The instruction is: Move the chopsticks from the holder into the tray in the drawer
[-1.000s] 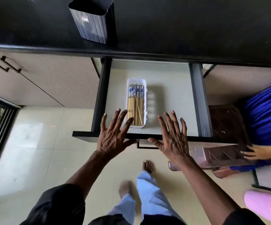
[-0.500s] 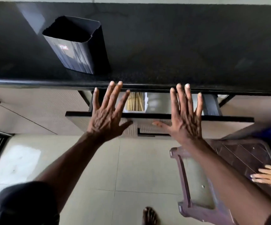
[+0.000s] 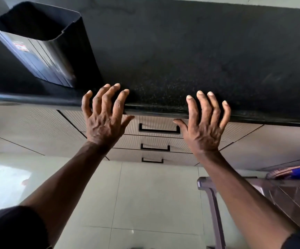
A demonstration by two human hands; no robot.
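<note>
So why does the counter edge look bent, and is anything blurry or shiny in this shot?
Head view: the wide-angle lens bows the glossy black stone countertop edge; the ribbed black plastic holder leans outward and smears at its base; the fingertips of the open right hand and left hand look soft; window glare whitens the pale floor tiles.

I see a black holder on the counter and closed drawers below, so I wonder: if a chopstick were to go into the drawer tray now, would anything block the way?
Yes. The top drawer is shut flush under the counter edge, so its front hides the tray. Both the left hand and right hand are open and empty. The holder looks empty too.
</note>
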